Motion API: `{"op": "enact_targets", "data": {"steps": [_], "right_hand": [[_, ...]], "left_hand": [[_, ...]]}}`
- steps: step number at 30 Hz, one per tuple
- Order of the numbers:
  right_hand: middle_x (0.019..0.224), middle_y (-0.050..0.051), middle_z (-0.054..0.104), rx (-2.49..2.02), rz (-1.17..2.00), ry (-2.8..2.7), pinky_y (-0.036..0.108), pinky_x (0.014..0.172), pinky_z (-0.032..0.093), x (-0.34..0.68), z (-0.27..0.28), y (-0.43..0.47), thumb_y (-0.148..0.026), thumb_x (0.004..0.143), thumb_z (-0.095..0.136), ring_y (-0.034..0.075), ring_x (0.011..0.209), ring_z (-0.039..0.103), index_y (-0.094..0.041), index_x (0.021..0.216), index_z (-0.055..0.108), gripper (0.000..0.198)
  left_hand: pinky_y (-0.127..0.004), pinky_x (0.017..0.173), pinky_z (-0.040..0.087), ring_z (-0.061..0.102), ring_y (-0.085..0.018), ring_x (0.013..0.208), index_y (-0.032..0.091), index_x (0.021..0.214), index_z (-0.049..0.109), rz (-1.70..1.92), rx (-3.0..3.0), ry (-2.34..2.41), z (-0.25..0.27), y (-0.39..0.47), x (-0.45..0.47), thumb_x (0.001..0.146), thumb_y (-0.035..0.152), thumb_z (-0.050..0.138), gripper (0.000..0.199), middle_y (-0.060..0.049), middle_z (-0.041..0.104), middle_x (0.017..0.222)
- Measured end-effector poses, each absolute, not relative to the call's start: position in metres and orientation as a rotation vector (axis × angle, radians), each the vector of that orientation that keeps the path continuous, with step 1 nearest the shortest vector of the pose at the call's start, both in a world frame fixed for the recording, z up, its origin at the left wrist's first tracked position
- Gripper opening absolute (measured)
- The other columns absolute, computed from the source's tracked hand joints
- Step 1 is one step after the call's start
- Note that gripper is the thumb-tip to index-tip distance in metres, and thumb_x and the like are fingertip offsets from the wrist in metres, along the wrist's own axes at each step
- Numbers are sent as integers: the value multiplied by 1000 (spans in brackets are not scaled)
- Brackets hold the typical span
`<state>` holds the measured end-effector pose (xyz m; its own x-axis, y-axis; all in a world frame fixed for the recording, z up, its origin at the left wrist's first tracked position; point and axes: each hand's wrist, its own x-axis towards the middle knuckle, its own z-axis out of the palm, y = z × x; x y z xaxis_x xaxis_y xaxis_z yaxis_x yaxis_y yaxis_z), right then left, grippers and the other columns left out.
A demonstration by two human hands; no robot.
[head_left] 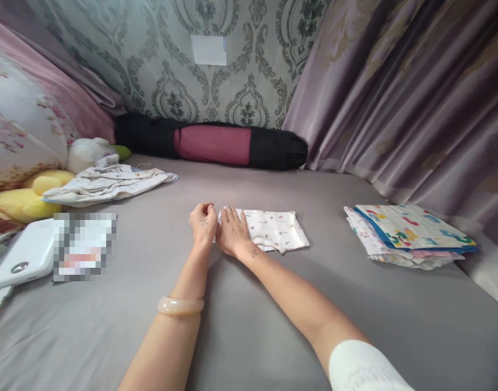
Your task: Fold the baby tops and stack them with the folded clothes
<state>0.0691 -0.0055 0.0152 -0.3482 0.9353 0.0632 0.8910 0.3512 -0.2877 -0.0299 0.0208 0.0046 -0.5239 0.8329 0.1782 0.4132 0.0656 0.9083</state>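
Observation:
A small white baby garment (275,228) with tiny coloured prints lies folded flat on the grey bed sheet (257,315). My right hand (234,231) rests palm down on its left end, fingers stretched out. Just beyond that end is my left hand (203,222), its fingers curled in and a bangle (181,306) on the forearm. The left fingertips are hidden from me, so whether they pinch an edge of the cloth does not show.
To the right sits a stack of folded cloths (415,228). A crumpled white garment (110,183) lies at the left by a yellow plush toy (12,203). Nearer are a white power bank (26,252) and a blurred packet (86,244). A long black and maroon bag (212,144) lines the wall.

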Motion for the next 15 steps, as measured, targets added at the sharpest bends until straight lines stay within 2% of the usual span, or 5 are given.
{"op": "enact_targets", "data": {"steps": [9, 15], "right_hand": [[154, 13, 30, -1602, 341, -2310, 44, 117, 13, 86, 22, -3, -33, 100, 20, 23, 143, 22, -7, 147, 31, 56], [155, 13, 28, -1715, 256, -2246, 50, 117, 7, 144, 26, -7, -30, 99, 24, 24, 145, 19, -8, 148, 30, 54]], "left_hand": [[-29, 78, 50, 67, -19, 81, 14, 95, 69, 1441, 1343, 1927, 6, 22, -26, 82, 29, 48, 30, -8, 72, 86], [-35, 88, 49, 65, -22, 96, 16, 107, 65, 1367, 1905, 1766, 6, 15, -6, 90, 31, 44, 31, -10, 71, 102]]}}
